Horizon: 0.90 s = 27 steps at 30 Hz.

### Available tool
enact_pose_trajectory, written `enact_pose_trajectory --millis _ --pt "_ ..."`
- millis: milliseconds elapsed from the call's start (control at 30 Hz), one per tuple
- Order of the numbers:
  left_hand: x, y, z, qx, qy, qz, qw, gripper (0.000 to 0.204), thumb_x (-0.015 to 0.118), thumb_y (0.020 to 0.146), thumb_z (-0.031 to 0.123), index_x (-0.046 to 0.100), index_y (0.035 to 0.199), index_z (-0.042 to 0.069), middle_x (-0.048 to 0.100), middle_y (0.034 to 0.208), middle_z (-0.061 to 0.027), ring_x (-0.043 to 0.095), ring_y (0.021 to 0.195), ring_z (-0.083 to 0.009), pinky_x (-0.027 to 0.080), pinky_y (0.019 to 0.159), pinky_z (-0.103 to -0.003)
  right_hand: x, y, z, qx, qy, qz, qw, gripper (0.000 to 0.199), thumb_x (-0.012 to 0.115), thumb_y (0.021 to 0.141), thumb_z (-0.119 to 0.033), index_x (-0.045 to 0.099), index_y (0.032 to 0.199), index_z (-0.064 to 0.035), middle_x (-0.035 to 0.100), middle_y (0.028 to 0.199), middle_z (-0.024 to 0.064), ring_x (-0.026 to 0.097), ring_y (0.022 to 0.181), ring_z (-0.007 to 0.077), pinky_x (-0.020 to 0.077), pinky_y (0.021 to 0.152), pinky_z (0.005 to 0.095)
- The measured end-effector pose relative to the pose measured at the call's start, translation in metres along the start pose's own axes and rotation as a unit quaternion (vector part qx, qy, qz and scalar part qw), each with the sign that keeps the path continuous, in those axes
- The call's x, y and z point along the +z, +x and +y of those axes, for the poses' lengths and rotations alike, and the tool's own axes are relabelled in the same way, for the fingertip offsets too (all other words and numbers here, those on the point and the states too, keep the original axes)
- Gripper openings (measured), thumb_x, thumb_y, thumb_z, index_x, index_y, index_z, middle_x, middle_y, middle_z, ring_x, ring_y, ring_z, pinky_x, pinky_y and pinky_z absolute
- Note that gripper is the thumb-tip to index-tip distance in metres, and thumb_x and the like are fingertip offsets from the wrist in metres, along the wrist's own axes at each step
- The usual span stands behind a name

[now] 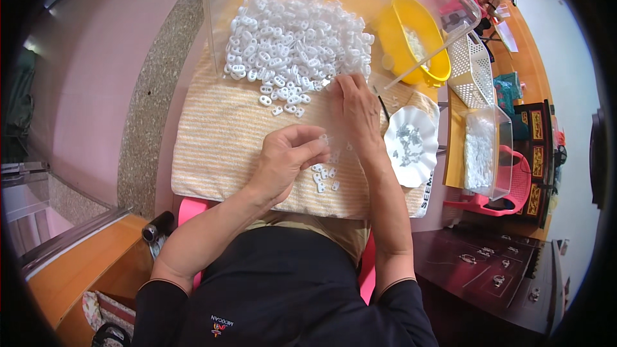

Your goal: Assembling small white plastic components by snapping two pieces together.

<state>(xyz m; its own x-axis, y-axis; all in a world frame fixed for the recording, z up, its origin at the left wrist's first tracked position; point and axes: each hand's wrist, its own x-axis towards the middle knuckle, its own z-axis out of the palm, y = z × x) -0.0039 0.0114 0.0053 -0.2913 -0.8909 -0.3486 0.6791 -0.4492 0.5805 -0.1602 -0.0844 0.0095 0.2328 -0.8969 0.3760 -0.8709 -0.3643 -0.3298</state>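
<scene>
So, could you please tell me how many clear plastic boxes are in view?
2: one clear box around the white pieces, the other box at right near the white basket; others may be hidden.

Pile of white parts (302,38): small, glossy, rounded oblongs, two holes each where faces show; heaped at all angles, some flat, some tipped on edge. Loose white parts (283,94) strewn along pile's near edge, same shape, thinly spread, several touching. Small cluster of white pieces (324,173) on near side of pile, well apart from it, holes visible on several. Few faint pieces (349,146) between pile and cluster, too blurred for shape.
</scene>
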Motion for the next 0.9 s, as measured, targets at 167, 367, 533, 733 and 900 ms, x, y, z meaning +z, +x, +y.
enact_pose_trajectory --millis 167,367,533,733,900 --pt "-0.001 0.000 -0.001 0.002 0.005 0.005 1.000 0.017 0.063 0.089 0.001 0.061 0.106 -0.002 0.066 0.090 -0.0099 0.066 0.081 -0.0161 0.057 0.079 -0.029 -0.007 -0.012 0.005 0.089 0.162 -0.010 0.983 0.013 0.062 0.089 -0.011 0.064 0.099 -0.0020 0.065 0.083 0.0076 0.063 0.071 0.0192 0.0485 0.063 0.0307" --pt "-0.003 0.002 -0.002 0.010 -0.018 -0.004 1.000 0.016 0.061 0.089 0.000 0.061 0.106 -0.002 0.066 0.089 -0.0103 0.067 0.081 -0.0165 0.057 0.078 -0.029 -0.025 -0.035 -0.002 0.255 0.444 -0.073 0.856 0.024 0.063 0.090 -0.011 0.064 0.110 0.0032 0.067 0.085 0.0025 0.060 0.075 0.0074 0.0485 0.068 0.0216" --pt "-0.003 0.002 -0.002 0.016 -0.014 0.001 1.000 0.016 0.062 0.089 0.000 0.061 0.105 -0.002 0.066 0.090 -0.0101 0.067 0.082 -0.0165 0.058 0.078 -0.029 -0.034 -0.048 -0.004 0.270 0.499 -0.076 0.820 0.028 0.064 0.090 -0.009 0.061 0.111 0.0077 0.066 0.082 0.0075 0.064 0.067 0.0128 0.0531 0.063 0.0238" --pt "-0.003 0.003 -0.003 0.009 -0.014 0.007 1.000 0.016 0.062 0.089 0.000 0.061 0.105 -0.002 0.066 0.090 -0.0097 0.067 0.082 -0.0164 0.058 0.078 -0.029 -0.033 -0.055 0.000 0.260 0.537 -0.086 0.798 0.027 0.065 0.089 -0.009 0.062 0.110 0.0081 0.067 0.084 0.0089 0.064 0.068 0.0134 0.0539 0.063 0.0248" --pt "-0.002 0.002 -0.002 0.007 -0.016 0.007 1.000 0.017 0.063 0.089 0.000 0.062 0.105 -0.002 0.066 0.090 -0.0092 0.067 0.083 -0.0160 0.058 0.078 -0.029 -0.033 -0.057 0.001 0.284 0.597 -0.089 0.745 0.026 0.065 0.089 -0.008 0.062 0.110 0.0072 0.067 0.084 0.0083 0.063 0.065 0.0133 0.0534 0.063 0.0243"
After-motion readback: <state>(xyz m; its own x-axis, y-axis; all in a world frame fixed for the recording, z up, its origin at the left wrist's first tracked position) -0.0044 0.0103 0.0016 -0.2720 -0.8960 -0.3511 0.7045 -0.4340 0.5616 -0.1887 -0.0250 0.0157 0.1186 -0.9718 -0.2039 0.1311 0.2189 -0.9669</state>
